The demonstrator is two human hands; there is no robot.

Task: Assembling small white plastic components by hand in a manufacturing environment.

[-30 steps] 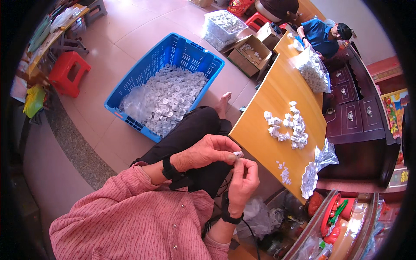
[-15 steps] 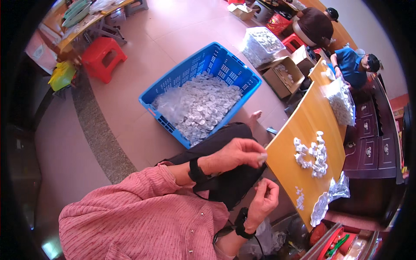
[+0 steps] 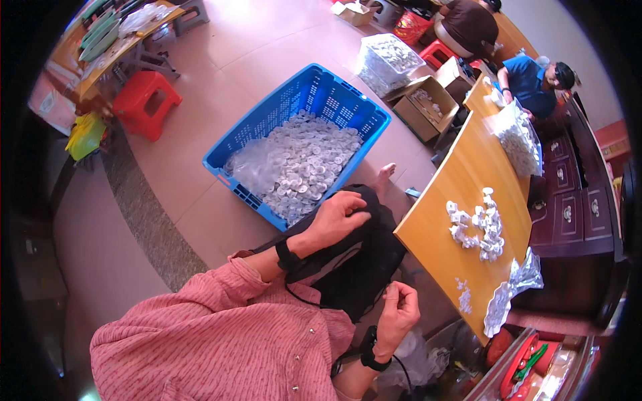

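Observation:
My left hand hovers over my dark-clad lap by the near corner of a blue plastic basket. Its fingers are loosely bent with a gap between them, and nothing shows in them. A pile of small round whitish plastic parts fills the basket's lower part. Lower down, near the table's left edge, my right hand is closed in a pinch; what it holds, if anything, is too small to make out. On the wooden table lie a cluster of white plastic fittings and several tiny whitish pieces.
A clear plastic bag lies at the table's near end, and a filled bag at its far end beside a person in blue. Cardboard boxes and a white bin stand behind. A red stool is at left.
My left hand has drawn left, away from the table edge toward the basket, and its pinch has loosened. The right hand has dropped slightly, still pinched. The whole view has shifted a little.

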